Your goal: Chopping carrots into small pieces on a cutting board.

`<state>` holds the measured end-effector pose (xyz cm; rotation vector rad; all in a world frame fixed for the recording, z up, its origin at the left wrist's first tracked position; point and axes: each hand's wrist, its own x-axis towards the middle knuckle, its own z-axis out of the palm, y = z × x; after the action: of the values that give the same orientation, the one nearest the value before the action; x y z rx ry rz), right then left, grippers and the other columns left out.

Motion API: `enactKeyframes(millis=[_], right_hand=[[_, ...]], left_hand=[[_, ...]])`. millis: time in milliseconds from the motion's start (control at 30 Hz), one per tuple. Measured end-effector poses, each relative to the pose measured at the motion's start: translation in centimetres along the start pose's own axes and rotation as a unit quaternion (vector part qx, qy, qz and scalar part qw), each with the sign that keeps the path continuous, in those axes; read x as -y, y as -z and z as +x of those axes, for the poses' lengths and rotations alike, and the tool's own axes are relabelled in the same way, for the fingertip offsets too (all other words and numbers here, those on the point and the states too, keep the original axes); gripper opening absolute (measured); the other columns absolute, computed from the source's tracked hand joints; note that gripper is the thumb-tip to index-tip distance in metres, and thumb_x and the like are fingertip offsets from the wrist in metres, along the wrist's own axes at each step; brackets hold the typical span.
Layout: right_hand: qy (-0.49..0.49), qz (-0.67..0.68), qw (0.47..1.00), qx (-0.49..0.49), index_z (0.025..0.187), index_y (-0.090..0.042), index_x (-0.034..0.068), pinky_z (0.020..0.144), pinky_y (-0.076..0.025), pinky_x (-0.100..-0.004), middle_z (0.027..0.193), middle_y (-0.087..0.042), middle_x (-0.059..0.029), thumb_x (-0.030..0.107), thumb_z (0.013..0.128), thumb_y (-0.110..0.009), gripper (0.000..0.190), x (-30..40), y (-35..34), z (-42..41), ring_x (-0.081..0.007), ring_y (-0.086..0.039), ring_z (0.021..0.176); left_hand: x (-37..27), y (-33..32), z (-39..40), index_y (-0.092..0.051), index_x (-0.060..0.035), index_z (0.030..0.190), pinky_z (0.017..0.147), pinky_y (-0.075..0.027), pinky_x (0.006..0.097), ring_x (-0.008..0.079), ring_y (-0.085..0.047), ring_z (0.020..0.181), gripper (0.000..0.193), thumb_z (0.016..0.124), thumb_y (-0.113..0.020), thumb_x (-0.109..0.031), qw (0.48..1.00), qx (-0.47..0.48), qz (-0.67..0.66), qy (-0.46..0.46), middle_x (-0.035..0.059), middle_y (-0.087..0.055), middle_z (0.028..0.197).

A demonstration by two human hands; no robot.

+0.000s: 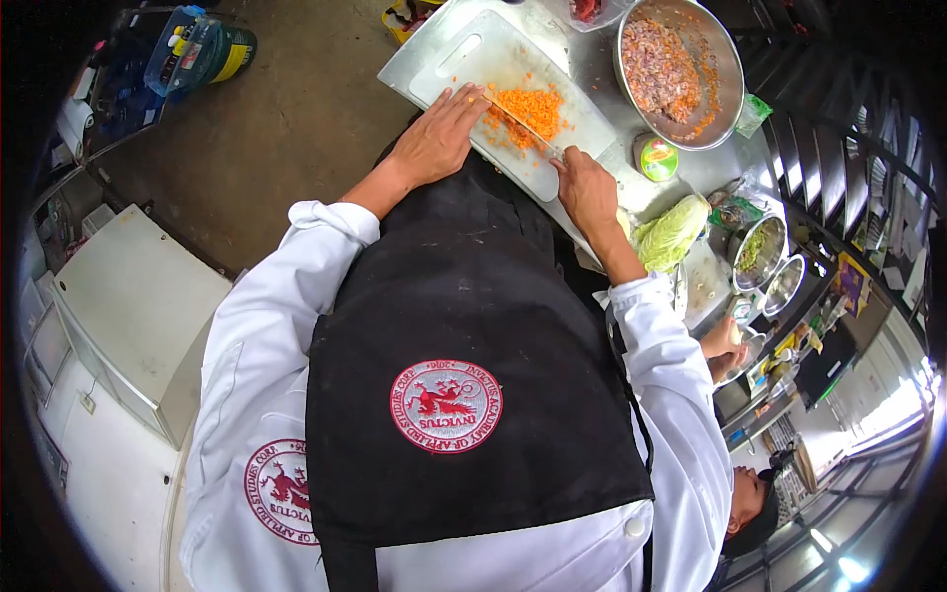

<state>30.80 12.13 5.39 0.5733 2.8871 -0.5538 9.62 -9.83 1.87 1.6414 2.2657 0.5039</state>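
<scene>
My right hand (588,189) grips the handle of a kitchen knife (527,127). Its blade lies across a pile of finely diced carrot (534,106) on a white plastic cutting board (592,135). My left hand (436,140) is stretched flat, its fingertips at the tip end of the blade, beside the carrot. Carrot bits are scattered about the board. To the right of the board stands a steel mixing bowl (684,13) holding a pink minced mixture (655,66) with orange bits. A small tub (657,158) with a green and yellow label sits below the bowl.
A napa cabbage (669,235) lies right of my right wrist. Beyond are another cutting board (709,277), a steel bowl of chopped greens (753,250) and another steel bowl (786,287). A co-worker's hands (719,344) hold something pale there. A plastic bag (598,16) lies at the top.
</scene>
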Motion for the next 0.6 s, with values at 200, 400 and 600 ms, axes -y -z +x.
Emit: enactKeyframes(millis=[200,400,600], right_hand=[[0.006,0.004,1.000,-0.005,0.099,-0.056,0.004,0.067,-0.056,-0.0539,0.083,-0.068,-0.0199,0.029,0.105,-0.067,0.028,-0.6,-0.5,-0.2,-0.0432,-0.071,0.078],[-0.014,0.002,0.999,0.036,0.098,-0.055,0.004,0.068,-0.056,-0.0537,0.083,-0.069,-0.0201,0.029,0.105,-0.067,0.028,-1.0,-1.1,0.1,-0.0432,-0.071,0.078],[-0.003,-0.005,1.000,0.007,0.097,-0.055,0.005,0.067,-0.056,-0.0538,0.083,-0.069,-0.0199,0.029,0.105,-0.067,0.028,0.4,0.4,-1.0,-0.0437,-0.070,0.077]], left_hand=[[0.3,-0.5,-0.4,-0.034,-0.0016,0.166,0.133,-0.026,0.0497,0.0295,-0.032,0.162,0.072,0.096,-0.053,-0.002,0.999,-0.031,-0.032,-0.022,0.0158,-0.040,0.170],[0.2,-0.5,-0.2,-0.034,-0.0033,0.166,0.133,-0.028,0.0495,0.0292,-0.036,0.160,0.074,0.095,-0.055,-0.001,1.000,-0.002,-0.008,-0.006,0.0153,-0.039,0.171],[0.1,0.2,-1.1,-0.032,-0.0028,0.167,0.133,-0.028,0.0505,0.0293,-0.034,0.161,0.076,0.095,-0.055,-0.002,0.999,-0.002,-0.049,-0.009,0.0155,-0.038,0.172]])
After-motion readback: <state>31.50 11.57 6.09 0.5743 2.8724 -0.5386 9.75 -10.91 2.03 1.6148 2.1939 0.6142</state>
